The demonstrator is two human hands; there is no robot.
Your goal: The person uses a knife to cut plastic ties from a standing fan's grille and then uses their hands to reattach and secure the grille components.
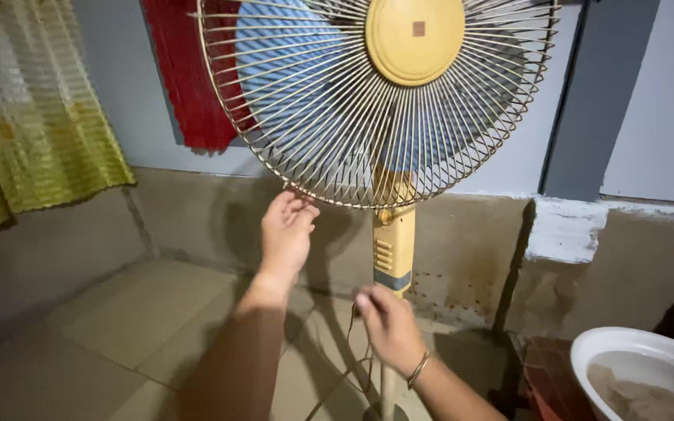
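The fan's grille (pixel 337 117) is thin metal wire with a dull, yellowed finish; its round hub cap (pixel 415 37) and column (pixel 394 249) are smooth yellow plastic with a faint sheen, and the blades (pixel 290 54) look matt blue plastic. The floor (pixel 118 327) is smooth tile, the lower wall (pixel 462 257) rough, stained plaster. The curtain (pixel 40 117) is ribbed green cloth, and the basin (pixel 633 351) glossy white.

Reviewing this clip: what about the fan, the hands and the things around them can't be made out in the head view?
- Fan: the top of the guard is cut off by the upper edge, the base by the lower edge.
- Right hand: fingertips motion-blurred at the yellow column; contact and grip unclear.
- Left hand: fingertips close to the guard rim; touching or not, unclear.
- White basin: cut off by the right and bottom edges; its brownish contents unidentifiable.
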